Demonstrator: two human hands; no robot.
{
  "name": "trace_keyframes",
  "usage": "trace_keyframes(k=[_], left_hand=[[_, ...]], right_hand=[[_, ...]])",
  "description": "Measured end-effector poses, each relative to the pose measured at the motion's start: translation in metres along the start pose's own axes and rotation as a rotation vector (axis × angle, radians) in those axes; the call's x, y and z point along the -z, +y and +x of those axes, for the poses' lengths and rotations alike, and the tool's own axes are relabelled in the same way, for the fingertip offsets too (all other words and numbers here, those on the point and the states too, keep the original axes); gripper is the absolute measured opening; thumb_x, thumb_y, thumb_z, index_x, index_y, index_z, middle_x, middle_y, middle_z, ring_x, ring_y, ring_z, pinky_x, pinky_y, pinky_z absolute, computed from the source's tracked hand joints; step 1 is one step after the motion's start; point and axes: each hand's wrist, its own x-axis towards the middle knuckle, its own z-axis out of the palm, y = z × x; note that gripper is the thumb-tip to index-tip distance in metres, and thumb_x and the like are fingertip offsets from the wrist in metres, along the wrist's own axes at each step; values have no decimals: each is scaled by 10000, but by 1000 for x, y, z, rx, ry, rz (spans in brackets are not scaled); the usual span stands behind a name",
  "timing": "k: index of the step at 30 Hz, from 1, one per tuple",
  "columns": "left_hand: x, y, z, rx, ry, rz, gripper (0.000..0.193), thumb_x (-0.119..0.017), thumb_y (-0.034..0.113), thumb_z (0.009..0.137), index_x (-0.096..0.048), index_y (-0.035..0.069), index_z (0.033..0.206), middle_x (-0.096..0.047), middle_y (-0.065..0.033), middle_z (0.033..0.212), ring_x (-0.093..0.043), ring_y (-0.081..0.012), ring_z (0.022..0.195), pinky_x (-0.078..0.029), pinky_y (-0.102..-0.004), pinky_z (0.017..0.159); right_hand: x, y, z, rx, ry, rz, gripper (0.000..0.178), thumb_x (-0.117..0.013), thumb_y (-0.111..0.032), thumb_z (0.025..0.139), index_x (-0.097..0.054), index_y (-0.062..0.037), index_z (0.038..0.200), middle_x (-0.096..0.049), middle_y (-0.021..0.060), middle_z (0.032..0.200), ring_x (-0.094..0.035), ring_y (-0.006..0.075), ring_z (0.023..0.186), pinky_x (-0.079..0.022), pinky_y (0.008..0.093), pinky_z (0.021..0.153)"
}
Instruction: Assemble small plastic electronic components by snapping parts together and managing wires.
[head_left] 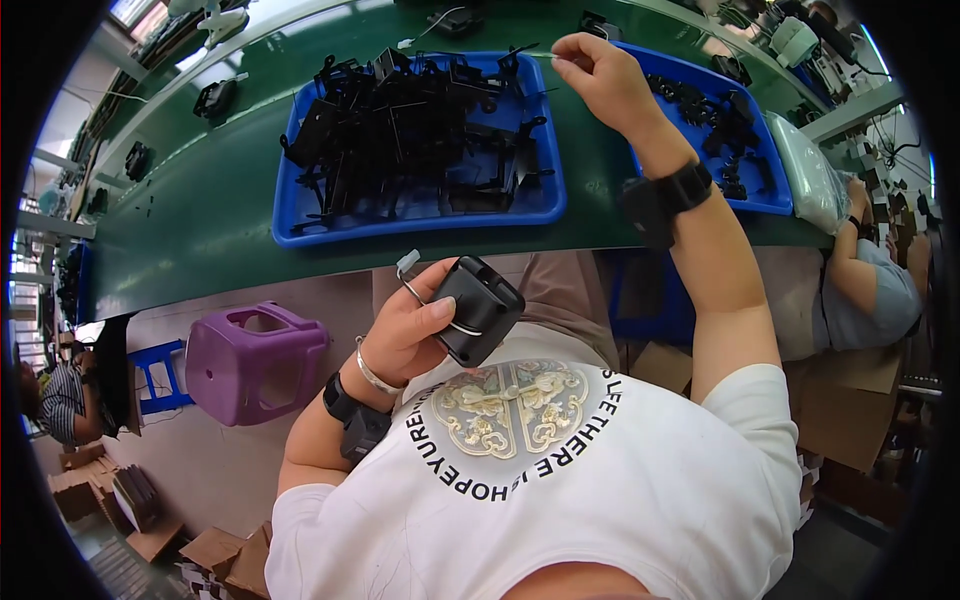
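My left hand [408,325] is closed around a black box-shaped plastic housing [484,312] in front of my chest. A thin cable loops from the housing past my fingers and ends in a white connector [408,262]. Over the bench, my right hand [607,82] is raised between two blue trays, thumb and index finger pinched together. What the pinch holds, if anything, is too small to make out. Nearest to it is the right rim of the larger blue tray [548,195], heaped with black plastic brackets [400,130].
The second blue tray [765,165] carries small black parts. Beside it lie clear plastic bags [808,170], near another person's arm [850,250]. Black housings [215,98] with cables sit along the green bench [200,200]. A purple stool [225,365] stands at left.
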Motion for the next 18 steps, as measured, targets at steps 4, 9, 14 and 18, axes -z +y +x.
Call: trace_keyframes(k=[4,9,14,18], left_hand=[[4,-2,-1,-19,-30,32,549,-615,211,822,-370,33,1280,-545,-163,1114,-612,-265,943,-553,-385,717],[7,-8,-8,-25,-42,13,522,-602,157,839,-355,67,1290,-532,-150,1140,-601,-266,959,-566,-394,645],[5,-6,-11,-45,64,73,601,-639,237,799,-361,11,1281,-554,-169,1068,-623,-270,915,-555,-362,717],[11,-7,-7,-42,65,18,533,-617,158,827,-364,61,1285,-538,-137,1131,-605,-242,952,-563,-363,635]], right_hand=[[-30,-3,48,363,-4,-243,227,-586,-82,782,-618,-57,1005,-622,91,974,-620,242,781,-495,318,693],[-56,3,59,388,-550,-823,266,-551,-47,744,-636,-126,983,-604,107,911,-622,279,792,-514,363,671],[-42,4,45,353,-530,-989,196,-539,-55,755,-676,-133,872,-612,87,868,-633,267,792,-522,350,594],[-24,-6,42,430,-506,-1074,276,-554,-54,747,-650,-190,966,-596,68,868,-628,248,744,-513,335,569]])
